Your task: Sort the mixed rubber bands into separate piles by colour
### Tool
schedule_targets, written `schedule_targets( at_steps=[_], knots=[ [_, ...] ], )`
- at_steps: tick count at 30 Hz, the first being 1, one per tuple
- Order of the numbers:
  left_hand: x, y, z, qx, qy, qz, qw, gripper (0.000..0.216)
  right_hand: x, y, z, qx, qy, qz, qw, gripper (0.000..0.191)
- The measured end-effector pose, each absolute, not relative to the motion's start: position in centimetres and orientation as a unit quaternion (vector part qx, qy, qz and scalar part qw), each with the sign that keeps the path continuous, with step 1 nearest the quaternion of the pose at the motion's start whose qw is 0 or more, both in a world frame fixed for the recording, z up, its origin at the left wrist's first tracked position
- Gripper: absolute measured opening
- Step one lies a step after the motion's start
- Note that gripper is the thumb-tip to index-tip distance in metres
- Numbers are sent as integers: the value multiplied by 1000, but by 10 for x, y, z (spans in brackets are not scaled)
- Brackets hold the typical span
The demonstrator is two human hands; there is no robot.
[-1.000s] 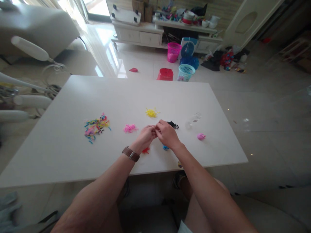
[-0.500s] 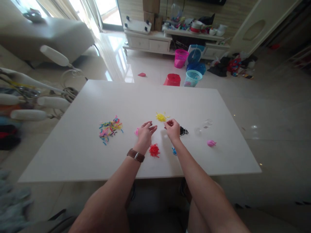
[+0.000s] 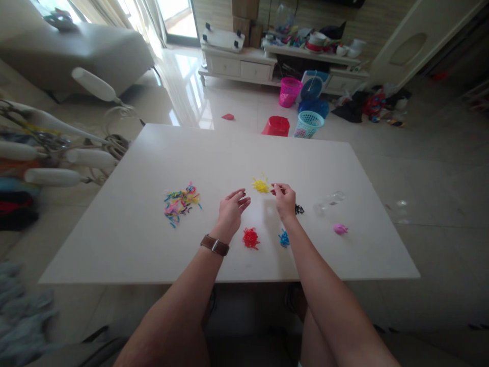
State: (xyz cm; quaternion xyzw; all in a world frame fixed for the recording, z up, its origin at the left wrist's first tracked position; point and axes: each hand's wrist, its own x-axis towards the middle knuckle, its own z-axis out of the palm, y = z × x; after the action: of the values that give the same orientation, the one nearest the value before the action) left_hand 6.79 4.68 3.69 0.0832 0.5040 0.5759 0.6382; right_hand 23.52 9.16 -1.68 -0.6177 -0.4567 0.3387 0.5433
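Observation:
My left hand (image 3: 230,211), with a brown watch strap on its wrist, hovers over the white table (image 3: 114,244), fingers partly spread. A small dark piece, seemingly a rubber band (image 3: 243,193), shows at its fingertips. My right hand (image 3: 284,200) is closed in a pinch beside the yellow rubber bands (image 3: 261,185); what is in the pinch is too small to make out. Black rubber bands (image 3: 299,209) are partly behind this hand. Nearer me lie piles of red rubber bands (image 3: 250,238) and blue rubber bands (image 3: 283,238). A mixed-colour pile (image 3: 179,204) spreads to the left.
A clear bottle-like container (image 3: 330,202) lies on the right of the table, with a pink object (image 3: 340,229) nearer me. Beyond the far edge stand a red stool or bucket (image 3: 277,125) and a light blue basket (image 3: 308,124). White lamp arms (image 3: 93,85) reach near the left edge.
The view has shifted slightly left. My hands have moved a little apart, the right one going right. The pink bands by my left hand are now hidden, and more of the blue pile shows.

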Motion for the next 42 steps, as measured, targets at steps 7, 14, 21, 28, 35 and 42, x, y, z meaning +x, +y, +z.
schedule_targets(
  at_steps=[7, 14, 21, 28, 35, 42],
  knots=[
    [81, 40, 32, 148, 501, 534, 665, 8, 231, 62, 17, -512, -568, 441, 469, 28],
    [93, 32, 26, 257, 505, 487, 665, 14, 243, 47, 23, -526, -622, 401, 419, 17],
    [89, 39, 28, 277, 537, 453, 656, 5, 291, 58, 23, -620, -600, 343, 372, 15],
    [66, 49, 25, 286, 563, 449, 632, 10, 340, 60, 10, -698, -603, 267, 279, 12],
    [51, 53, 25, 287, 571, 448, 625, 13, 359, 57, 9, -710, -608, 225, 274, 19],
    [31, 52, 24, 347, 605, 447, 560, 14, 349, 55, 15, -713, -596, 241, 281, 21]
  ],
)
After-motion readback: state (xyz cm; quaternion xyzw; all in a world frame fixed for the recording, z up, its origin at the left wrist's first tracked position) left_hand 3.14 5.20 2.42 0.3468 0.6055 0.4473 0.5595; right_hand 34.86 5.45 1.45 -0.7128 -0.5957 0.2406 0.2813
